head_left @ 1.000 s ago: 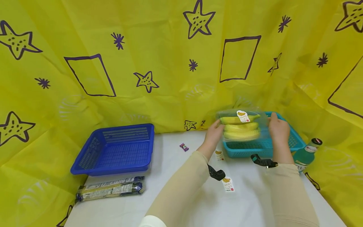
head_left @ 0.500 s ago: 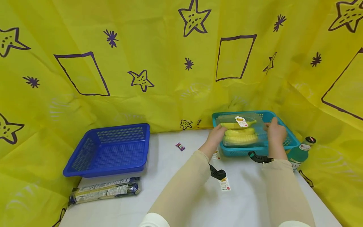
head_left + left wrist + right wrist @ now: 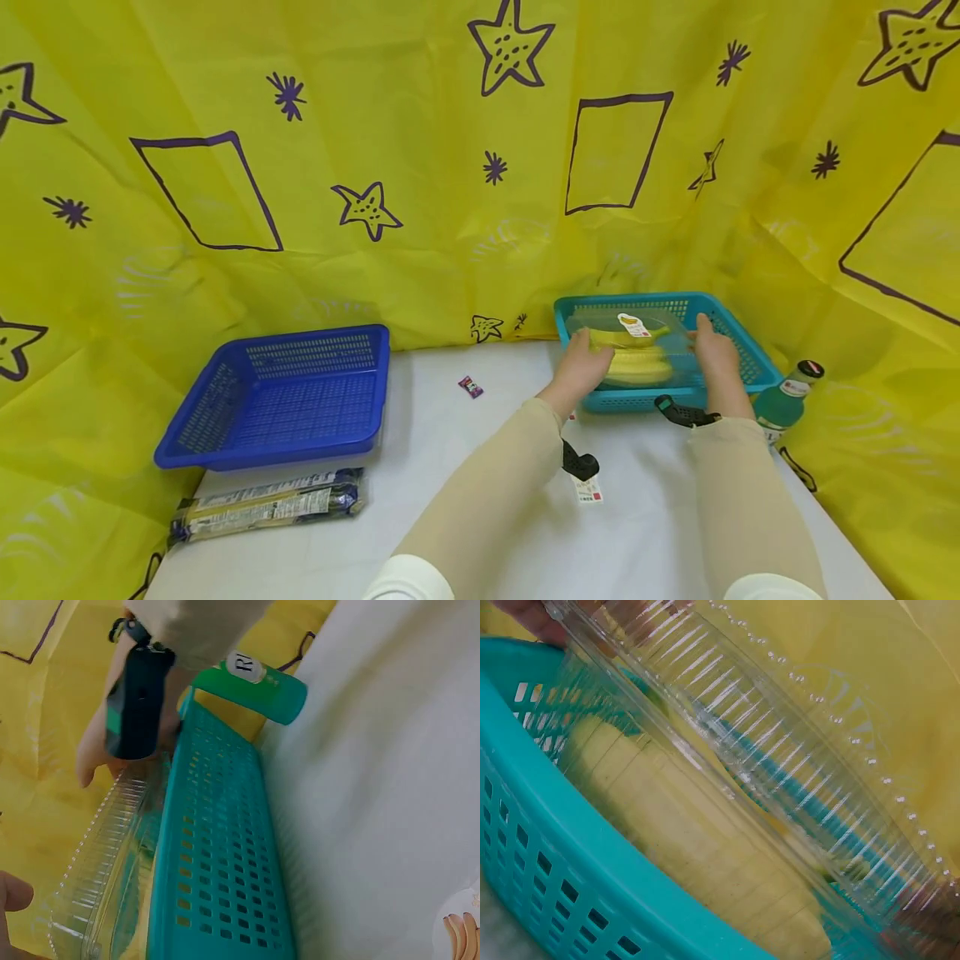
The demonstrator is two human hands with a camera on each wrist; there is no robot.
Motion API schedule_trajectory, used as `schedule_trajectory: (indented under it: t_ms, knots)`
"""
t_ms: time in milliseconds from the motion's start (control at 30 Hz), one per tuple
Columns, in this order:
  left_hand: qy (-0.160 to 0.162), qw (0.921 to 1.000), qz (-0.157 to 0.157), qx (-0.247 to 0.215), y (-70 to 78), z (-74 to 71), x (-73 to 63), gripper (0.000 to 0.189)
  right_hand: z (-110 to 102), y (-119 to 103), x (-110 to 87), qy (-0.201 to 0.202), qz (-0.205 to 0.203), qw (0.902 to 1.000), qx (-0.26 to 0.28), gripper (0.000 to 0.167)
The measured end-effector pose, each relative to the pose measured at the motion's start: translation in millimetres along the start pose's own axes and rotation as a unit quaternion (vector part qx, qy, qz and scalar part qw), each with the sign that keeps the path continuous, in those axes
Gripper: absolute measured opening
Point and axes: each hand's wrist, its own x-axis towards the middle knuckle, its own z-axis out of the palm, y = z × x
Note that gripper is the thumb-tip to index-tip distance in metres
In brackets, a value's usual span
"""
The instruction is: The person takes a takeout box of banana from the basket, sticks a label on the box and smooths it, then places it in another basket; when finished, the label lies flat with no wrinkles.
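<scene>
A clear plastic clamshell box (image 3: 681, 360) with yellow bananas (image 3: 637, 368) inside sits tilted within the teal basket (image 3: 652, 401), partly below its rim. On its lid is a white sticker (image 3: 634, 325) with a banana picture. My left hand (image 3: 587, 367) grips the box's left end, and my right hand (image 3: 716, 357) holds its right end. From the right wrist, the ridged lid (image 3: 735, 742) and bananas (image 3: 682, 817) show behind the basket's perforated wall (image 3: 547, 855). The left wrist view catches the box edge (image 3: 94, 885) along the inner side of the basket.
A green bottle (image 3: 783, 404) stands right of the teal basket. A blue basket (image 3: 300, 400) is at the left, with a plastic-wrapped noodle pack (image 3: 270, 504) in front. A small purple candy (image 3: 471, 386) and a banana sticker (image 3: 588, 490) lie on the white table.
The box of bananas has come down from above the teal basket into it, tilting back, with both hands still holding its ends. The head view has shifted slightly right.
</scene>
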Motion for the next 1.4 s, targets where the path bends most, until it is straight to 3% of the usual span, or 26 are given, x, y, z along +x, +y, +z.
schedule_trajectory:
  t_ms: [233,367,500,667,933,1133,1400]
  knots:
    - [-0.018,0.9948,0.002,0.1,-7.1,-1.0,0.5,0.07,0.5,-0.9,4.6,-0.022,-0.001,0.9996,-0.016,0.095]
    - [-0.033,0.987,0.017,0.156,-13.1,-3.6,2.2,0.068,3.1,-4.9,8.2,-0.036,0.007,0.998,-0.052,0.1]
    - [-0.05,0.9813,0.04,0.182,-16.4,-1.8,4.0,0.072,5.9,-9.6,9.9,-0.065,0.002,0.9928,-0.101,0.104]
    - [-0.052,0.9779,0.044,0.198,-16.8,0.4,4.5,0.078,7.7,-13.2,7.7,-0.084,0.003,0.9864,-0.141,0.105]
    - [-0.06,0.9661,0.086,0.236,-20.8,-0.8,4.9,0.07,9.1,-13.2,5.5,-0.062,0.015,0.9886,-0.136,0.104]
    - [-0.06,0.9489,0.116,0.287,-24.4,-8.3,-1.5,0.063,8.5,-14.0,3.7,-0.026,-0.025,0.9865,-0.16,0.096]
    - [-0.05,0.9268,0.13,0.349,-37.0,-36.2,-14.1,0.062,12.9,-21.9,-13.9,0.0,-0.09,0.9856,-0.143,0.09]
